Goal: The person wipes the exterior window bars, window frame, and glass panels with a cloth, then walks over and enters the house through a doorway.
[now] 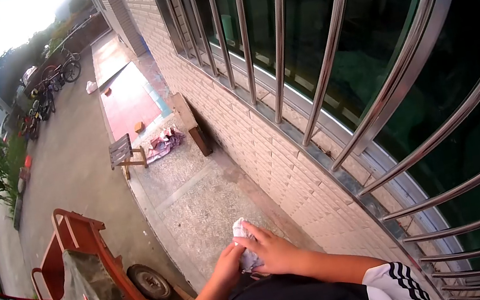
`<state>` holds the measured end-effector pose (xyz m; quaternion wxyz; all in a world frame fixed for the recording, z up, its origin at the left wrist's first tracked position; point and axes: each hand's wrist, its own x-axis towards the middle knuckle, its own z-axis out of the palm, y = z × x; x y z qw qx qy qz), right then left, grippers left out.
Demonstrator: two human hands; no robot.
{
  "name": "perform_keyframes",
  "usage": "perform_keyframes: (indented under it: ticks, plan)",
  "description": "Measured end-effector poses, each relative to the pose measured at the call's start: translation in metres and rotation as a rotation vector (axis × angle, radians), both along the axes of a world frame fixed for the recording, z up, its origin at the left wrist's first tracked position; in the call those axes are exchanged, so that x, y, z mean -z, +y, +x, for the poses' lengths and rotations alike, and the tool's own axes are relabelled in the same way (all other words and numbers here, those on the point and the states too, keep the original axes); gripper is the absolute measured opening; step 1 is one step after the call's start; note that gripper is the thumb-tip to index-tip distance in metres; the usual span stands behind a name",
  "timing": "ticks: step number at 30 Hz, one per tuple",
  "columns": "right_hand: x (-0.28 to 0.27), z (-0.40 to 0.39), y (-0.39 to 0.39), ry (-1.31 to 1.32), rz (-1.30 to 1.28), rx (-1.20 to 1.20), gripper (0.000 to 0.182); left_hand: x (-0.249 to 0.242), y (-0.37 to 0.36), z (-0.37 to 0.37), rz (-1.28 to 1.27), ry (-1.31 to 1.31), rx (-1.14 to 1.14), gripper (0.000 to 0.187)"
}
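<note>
In front of my body, both hands are closed around a crumpled white cloth [243, 231]. Its upper end sticks out above my fingers, and a lower, slightly bluish part shows between the palms. My left hand [227, 265] grips it from the left side. From the right, my right hand [273, 251] wraps over it, the fingers reaching across towards the left hand. The middle of the cloth is hidden by my fingers.
Metal window bars [334, 28] and a tiled wall [234, 113] run along my right. An orange cart [107, 265] with a grey cover stands at left. Ahead are a folding stool [122, 150], a patterned cloth [164, 142] and a wooden board [190, 123]; bicycles [49, 92] stand farther off.
</note>
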<state>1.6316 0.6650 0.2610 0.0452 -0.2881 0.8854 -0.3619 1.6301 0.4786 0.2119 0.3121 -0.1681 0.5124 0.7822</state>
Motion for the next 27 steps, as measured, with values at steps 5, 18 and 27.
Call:
perform_keyframes:
  ticks: [5,18,27]
  plan:
    - [-0.009,-0.054,-0.022,-0.231,-0.117,0.064,0.072,-0.007,-0.048,-0.039,0.295,-0.017,0.046,0.042]
    - [-0.012,-0.206,-0.165,-0.002,-0.055,0.251,0.070,-0.034,-0.174,-0.228,0.075,0.040,0.204,0.031]
    - [-0.001,-0.276,-0.170,-0.068,-0.133,0.396,0.069,-0.018,-0.178,-0.313,-0.001,0.049,0.156,0.031]
